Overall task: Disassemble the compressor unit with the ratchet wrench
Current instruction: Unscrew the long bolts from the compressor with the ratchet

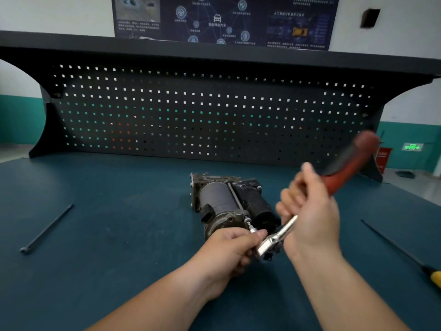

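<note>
- Dark teal counter (119, 235), black pegboard (191, 111) behind it, blue poster (222, 20) on the wall above.
- Compressor unit (222, 199) lies mid-counter. Its long axis runs from the far bracket-plate end toward the person, with the near end angled slightly right.
- Ratchet wrench (285, 228): head low, just in front of the unit's near end. The long axis rises up and to the right, ending in a red-black handle that is blurred.
- Socket bit (252, 229) points from the wrench head into a bolt head at the unit's near end, roughly in line with the unit's axis.
- Left hand (229, 249) grip: fingertips pinched on the socket bit, right beside the wrench head.
- Right hand (312, 211) grip: fingers wrapped round the wrench where shaft meets handle. The head sits below-left of this grip, the handle end above-right.
- Long dark bolt (47, 228) lies loose far left on the counter.
- Yellow-handled screwdriver (401, 249) lies far right.
</note>
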{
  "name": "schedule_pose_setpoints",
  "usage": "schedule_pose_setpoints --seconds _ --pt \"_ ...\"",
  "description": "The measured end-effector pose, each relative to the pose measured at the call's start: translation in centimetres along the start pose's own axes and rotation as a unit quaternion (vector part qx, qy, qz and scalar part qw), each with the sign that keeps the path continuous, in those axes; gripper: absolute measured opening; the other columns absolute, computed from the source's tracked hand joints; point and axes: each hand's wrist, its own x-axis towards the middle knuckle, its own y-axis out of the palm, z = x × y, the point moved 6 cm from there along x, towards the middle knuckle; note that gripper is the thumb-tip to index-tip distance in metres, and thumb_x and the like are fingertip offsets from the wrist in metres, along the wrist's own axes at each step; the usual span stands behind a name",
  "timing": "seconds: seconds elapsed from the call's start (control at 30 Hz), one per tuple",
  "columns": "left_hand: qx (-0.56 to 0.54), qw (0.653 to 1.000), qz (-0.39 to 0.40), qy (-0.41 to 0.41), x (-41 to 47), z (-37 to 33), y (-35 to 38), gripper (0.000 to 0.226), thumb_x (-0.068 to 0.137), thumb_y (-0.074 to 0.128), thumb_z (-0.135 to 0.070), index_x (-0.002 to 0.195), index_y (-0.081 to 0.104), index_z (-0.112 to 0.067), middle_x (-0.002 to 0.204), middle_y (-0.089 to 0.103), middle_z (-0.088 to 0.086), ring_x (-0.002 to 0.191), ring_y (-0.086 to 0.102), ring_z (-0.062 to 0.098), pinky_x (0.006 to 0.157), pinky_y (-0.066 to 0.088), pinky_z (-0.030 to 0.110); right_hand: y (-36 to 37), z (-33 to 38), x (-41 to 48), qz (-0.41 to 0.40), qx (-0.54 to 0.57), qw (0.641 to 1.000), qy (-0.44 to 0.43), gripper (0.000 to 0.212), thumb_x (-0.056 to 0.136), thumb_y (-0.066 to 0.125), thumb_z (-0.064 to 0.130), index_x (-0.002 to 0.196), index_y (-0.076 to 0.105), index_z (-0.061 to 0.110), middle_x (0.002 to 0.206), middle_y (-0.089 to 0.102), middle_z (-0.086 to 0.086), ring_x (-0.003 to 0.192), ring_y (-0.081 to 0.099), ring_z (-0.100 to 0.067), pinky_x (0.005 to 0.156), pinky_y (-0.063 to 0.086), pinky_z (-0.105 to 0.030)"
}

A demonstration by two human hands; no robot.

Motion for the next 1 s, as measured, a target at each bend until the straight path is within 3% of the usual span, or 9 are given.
schedule_pose_setpoints --seconds 0.1,0.2,0.4,0.6,0.67,0.73,0.8,0.87,1.0 --pt "-0.029 1.000 0.010 -0.006 0.1 0.1 0.3 0.051 0.088 0.059 -0.031 0.039 0.052 -0.021 0.045 0.042 -0.012 0.036 0.033 0.000 0.038 0.022 0.012 -2.7 -1.7 1.1 -0.146 0.144 0.969 0.140 0.032 0.093 0.052 0.030 0.066 0.038 0.023 0.038 0.024 0.010 0.029 0.023 -0.002 0.031 0.020 -0.014" --pt "-0.027 0.999 0.022 -0.013 0.1 0.0 0.2 0.048 0.088 0.058 -0.031 0.041 0.052 -0.021 0.047 0.042 -0.010 0.038 0.034 0.003 0.039 0.024 0.014 -2.6 -1.8 1.2 -0.139 0.135 0.973 0.127 0.031 0.093 0.053 0.029 0.066 0.040 0.023 0.041 0.025 0.011 0.031 0.024 -0.002 0.032 0.021 -0.014" --pt "0.023 0.999 0.020 -0.024 -0.3 -0.2 -0.3 0.044 0.089 0.057 -0.032 0.047 0.048 -0.022 0.047 0.040 -0.007 0.042 0.036 0.008 0.043 0.024 0.019 1.6 0.5 -0.7 0.108 0.046 0.993 -0.030 0.022 0.083 0.054 0.024 0.061 0.052 0.022 0.045 0.030 0.009 0.037 0.027 -0.004 0.037 0.027 -0.016" --pt "0.092 0.995 -0.011 0.047 -0.4 -1.0 -0.9 0.038 0.089 0.055 -0.022 0.051 0.052 -0.021 0.051 0.043 -0.001 0.043 0.039 0.008 0.044 0.030 0.019 3.7 0.2 -3.2 0.300 -0.196 0.920 -0.159 0.011 0.076 0.057 0.037 0.072 0.056 0.026 0.053 0.047 0.014 0.048 0.042 0.002 0.051 0.035 -0.015" --pt "0.145 0.983 -0.053 0.101 -0.7 -1.7 -1.4 0.029 0.086 0.057 -0.025 0.059 0.059 -0.012 0.059 0.049 0.008 0.052 0.045 0.013 0.050 0.037 0.026 4.3 0.1 -3.9 0.339 -0.242 0.888 -0.195 0.005 0.081 0.057 0.037 0.077 0.057 0.035 0.059 0.051 0.019 0.053 0.047 0.002 0.057 0.037 -0.012" --pt "0.237 0.947 -0.102 0.190 -1.3 -3.0 -1.6 0.043 0.074 0.053 -0.041 0.074 0.061 0.001 0.068 0.055 0.017 0.065 0.049 0.015 0.057 0.043 0.035 4.6 0.2 -4.2 0.346 -0.266 0.874 -0.214 0.006 0.084 0.056 0.039 0.079 0.055 0.036 0.064 0.054 0.022 0.058 0.051 0.003 0.061 0.038 -0.009" --pt "0.268 0.915 -0.149 0.261 -2.2 -3.9 -1.8 0.049 0.067 0.050 -0.051 0.076 0.064 -0.005 0.071 0.061 0.018 0.065 0.053 0.016 0.062 0.047 0.044 4.6 0.4 -4.1 0.337 -0.273 0.877 -0.206 0.009 0.082 0.056 0.043 0.082 0.057 0.035 0.069 0.057 0.024 0.064 0.054 0.004 0.064 0.039 -0.009" --pt "0.241 0.890 -0.177 0.343 -3.4 -4.9 -1.9 0.036 0.075 0.050 -0.049 0.084 0.067 -0.019 0.078 0.064 0.010 0.072 0.060 0.019 0.067 0.048 0.050 4.5 0.5 -3.8 0.326 -0.270 0.886 -0.189 0.012 0.080 0.056 0.049 0.090 0.059 0.045 0.078 0.060 0.026 0.072 0.058 0.003 0.069 0.041 -0.009" --pt "0.149 0.871 -0.026 0.467 -4.8 -6.5 1.5 0.040 0.094 0.042 -0.048 0.130 0.049 -0.031 0.125 0.059 -0.011 0.116 0.056 0.010 0.093 0.046 0.026 4.4 0.8 -3.4 0.295 -0.342 0.873 -0.187 0.025 0.075 0.048 0.068 0.099 0.044 0.065 0.094 0.047 0.034 0.096 0.048 -0.003 0.086 0.036 -0.013"
